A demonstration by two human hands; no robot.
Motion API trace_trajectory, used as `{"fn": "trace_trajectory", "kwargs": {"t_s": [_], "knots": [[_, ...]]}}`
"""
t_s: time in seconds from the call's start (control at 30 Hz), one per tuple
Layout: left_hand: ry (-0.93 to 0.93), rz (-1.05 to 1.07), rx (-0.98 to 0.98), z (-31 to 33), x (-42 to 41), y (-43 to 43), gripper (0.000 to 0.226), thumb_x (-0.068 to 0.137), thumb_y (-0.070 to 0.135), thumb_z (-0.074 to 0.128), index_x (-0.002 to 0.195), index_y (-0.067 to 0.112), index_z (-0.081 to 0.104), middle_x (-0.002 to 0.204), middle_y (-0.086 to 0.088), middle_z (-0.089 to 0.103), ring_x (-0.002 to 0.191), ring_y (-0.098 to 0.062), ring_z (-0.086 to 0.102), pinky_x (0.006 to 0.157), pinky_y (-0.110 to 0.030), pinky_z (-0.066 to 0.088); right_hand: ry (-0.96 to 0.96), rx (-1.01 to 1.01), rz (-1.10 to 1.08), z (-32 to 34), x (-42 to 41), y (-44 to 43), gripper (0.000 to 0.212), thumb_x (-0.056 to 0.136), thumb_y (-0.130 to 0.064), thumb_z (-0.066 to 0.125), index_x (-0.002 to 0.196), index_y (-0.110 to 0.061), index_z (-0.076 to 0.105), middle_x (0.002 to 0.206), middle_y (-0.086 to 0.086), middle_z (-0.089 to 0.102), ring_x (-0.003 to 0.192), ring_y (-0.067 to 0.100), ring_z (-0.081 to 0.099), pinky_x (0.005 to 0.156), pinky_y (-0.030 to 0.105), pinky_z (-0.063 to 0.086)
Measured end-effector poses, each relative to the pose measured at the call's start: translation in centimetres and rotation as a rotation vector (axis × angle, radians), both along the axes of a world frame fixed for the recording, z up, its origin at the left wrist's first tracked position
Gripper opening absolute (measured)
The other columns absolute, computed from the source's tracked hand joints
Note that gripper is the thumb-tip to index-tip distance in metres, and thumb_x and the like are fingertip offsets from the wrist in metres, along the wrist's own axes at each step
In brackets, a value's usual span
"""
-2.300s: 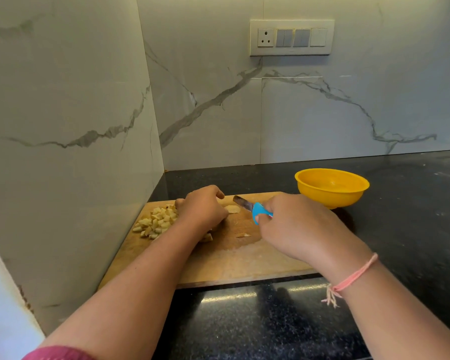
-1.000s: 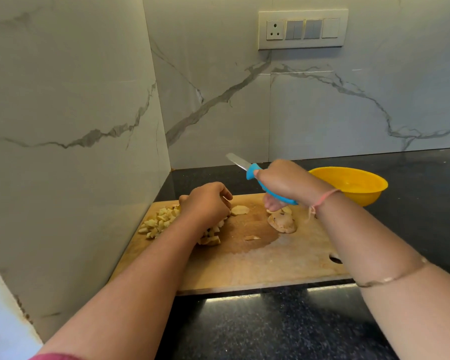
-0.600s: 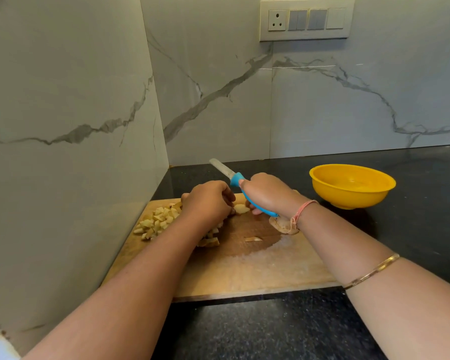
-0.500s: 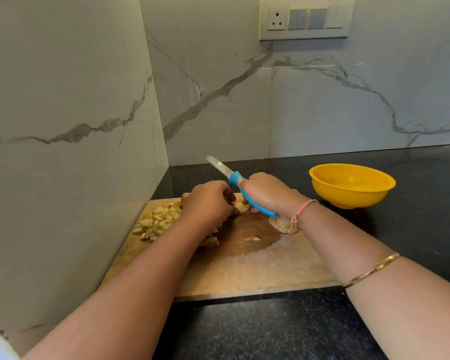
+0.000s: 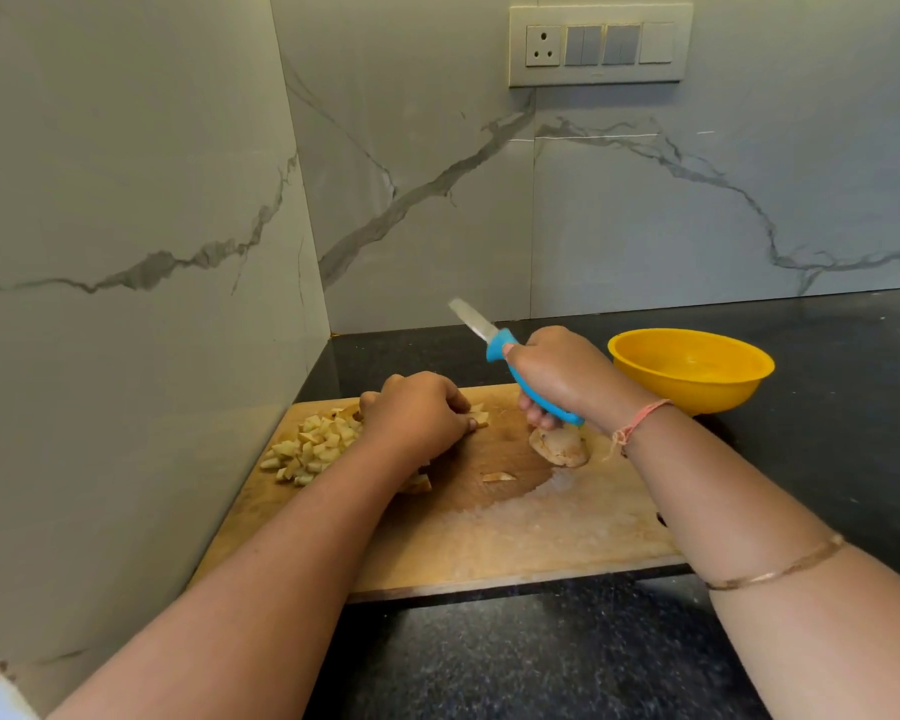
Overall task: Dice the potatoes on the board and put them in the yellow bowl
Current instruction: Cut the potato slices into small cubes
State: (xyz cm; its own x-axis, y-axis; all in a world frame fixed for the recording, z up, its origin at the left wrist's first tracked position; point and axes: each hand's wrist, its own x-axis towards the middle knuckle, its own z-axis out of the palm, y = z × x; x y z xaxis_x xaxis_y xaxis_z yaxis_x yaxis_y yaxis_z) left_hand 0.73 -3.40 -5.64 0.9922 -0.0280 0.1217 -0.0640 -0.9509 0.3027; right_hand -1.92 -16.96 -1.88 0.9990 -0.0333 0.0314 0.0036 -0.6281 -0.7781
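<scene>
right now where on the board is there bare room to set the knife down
The near strip of the board between the forearms is bare, as is the black counter before it. Crowded: far left, with the diced pile and left hand, and the potato chunk by the right hand.

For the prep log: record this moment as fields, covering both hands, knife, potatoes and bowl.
left hand: curled over cut pieces on the board
right hand: grips the knife by its blue handle, blade raised off the board
diced pile: board's far left corner
uncut potato piece: on the board, just below the right hand
yellow bowl: on the counter, right of the board, no potato seen inside
</scene>
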Motion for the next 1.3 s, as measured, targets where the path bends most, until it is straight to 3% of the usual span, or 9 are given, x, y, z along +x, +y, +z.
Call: {"fn": "trace_trajectory", "kwargs": {"t_s": [0.1, 0.23, 0.47, 0.6, 0.7, 0.9, 1.1, 1.3], "knots": [[-0.015, 0.002, -0.03, -0.1, 0.1, 0.1, 0.029, 0.089, 0.046, 0.061, 0.115, 0.035, 0.065, 0.116, 0.008, 0.064, 0.118, -0.02, 0.049, 0.1, -0.044, 0.037, 0.042, -0.143, 0.009, 0.5, -1.9, -0.2, 0.03, 0.098, -0.019, 0.04, 0.122, -0.002, 0.048, 0.063, 0.011, 0.055, 0.042, 0.014, 0.048, 0.035, 0.013, 0.037], [-0.03, -0.018, -0.094, -0.4, 0.4, 0.3, 0.035, 0.088, 0.042, 0.063, 0.122, 0.035, 0.057, 0.117, 0.012, 0.064, 0.118, -0.016, 0.051, 0.099, -0.043, 0.039, 0.03, -0.299, 0.021, 0.1, -4.0, 0.5, 0.032, 0.096, -0.017, 0.039, 0.123, -0.005, 0.051, 0.062, 0.01, 0.059, 0.046, 0.016, 0.053, 0.044, 0.021, 0.044], [-0.043, -0.026, -0.114, -0.7, 0.7, 0.6, 0.036, 0.088, 0.038, 0.064, 0.124, 0.037, 0.056, 0.117, 0.012, 0.064, 0.117, -0.017, 0.052, 0.099, -0.045, 0.041, -0.028, -0.412, 0.011, -0.2, -6.9, 0.9, 0.029, 0.097, -0.019, 0.038, 0.121, -0.011, 0.051, 0.065, 0.006, 0.058, 0.045, 0.012, 0.055, 0.042, 0.017, 0.044], [-0.037, -0.019, -0.095, -0.7, 0.7, 0.5, 0.037, 0.089, 0.039, 0.063, 0.125, 0.036, 0.056, 0.124, 0.011, 0.061, 0.119, -0.018, 0.05, 0.1, -0.044, 0.039, 0.013, -0.488, 0.027, -0.6, -7.4, 1.6, 0.031, 0.098, -0.016, 0.036, 0.123, -0.007, 0.053, 0.072, 0.007, 0.06, 0.064, 0.018, 0.062, 0.056, 0.023, 0.049], [-0.027, -0.018, -0.111, -0.7, 0.7, 0.5, 0.036, 0.089, 0.038, 0.064, 0.125, 0.035, 0.057, 0.123, 0.01, 0.062, 0.117, -0.017, 0.052, 0.1, -0.044, 0.04, 0.004, -0.524, 0.025, -0.7, -7.5, 2.2, 0.029, 0.099, -0.018, 0.037, 0.121, -0.009, 0.053, 0.07, 0.003, 0.048, 0.074, 0.019, 0.057, 0.055, 0.022, 0.043], [-0.005, -0.017, -0.159, -0.7, 0.9, 0.6, 0.03, 0.088, 0.036, 0.063, 0.118, 0.036, 0.06, 0.116, 0.01, 0.065, 0.11, -0.016, 0.056, 0.096, -0.042, 0.045, 0.001, -0.579, 0.013, -0.5, -7.5, 3.8, 0.01, 0.096, -0.017, 0.043, 0.096, -0.013, 0.052, 0.068, 0.004, 0.045, 0.069, 0.018, 0.053, 0.058, 0.024, 0.045], [-0.041, 0.011, -0.119, -0.6, 0.6, 0.5, 0.019, 0.09, 0.041, 0.061, 0.107, 0.036, 0.069, 0.105, 0.008, 0.068, 0.102, -0.019, 0.059, 0.096, -0.042, 0.044, -0.017, -0.607, 0.009, -1.0, -7.6, 4.6, 0.024, 0.095, -0.02, 0.046, 0.118, -0.013, 0.052, 0.09, 0.004, 0.048, 0.094, 0.022, 0.057, 0.084, 0.035, 0.052], [-0.032, 0.018, -0.11, -0.5, 0.5, 0.4, 0.021, 0.09, 0.04, 0.061, 0.107, 0.031, 0.071, 0.101, 0.005, 0.068, 0.1, -0.019, 0.06, 0.093, -0.041, 0.048, -0.052, -0.615, 0.017, -1.8, -8.5, 4.1, 0.024, 0.096, -0.022, 0.045, 0.118, -0.014, 0.049, 0.079, -0.002, 0.041, 0.087, 0.017, 0.051, 0.077, 0.027, 0.047]]}}
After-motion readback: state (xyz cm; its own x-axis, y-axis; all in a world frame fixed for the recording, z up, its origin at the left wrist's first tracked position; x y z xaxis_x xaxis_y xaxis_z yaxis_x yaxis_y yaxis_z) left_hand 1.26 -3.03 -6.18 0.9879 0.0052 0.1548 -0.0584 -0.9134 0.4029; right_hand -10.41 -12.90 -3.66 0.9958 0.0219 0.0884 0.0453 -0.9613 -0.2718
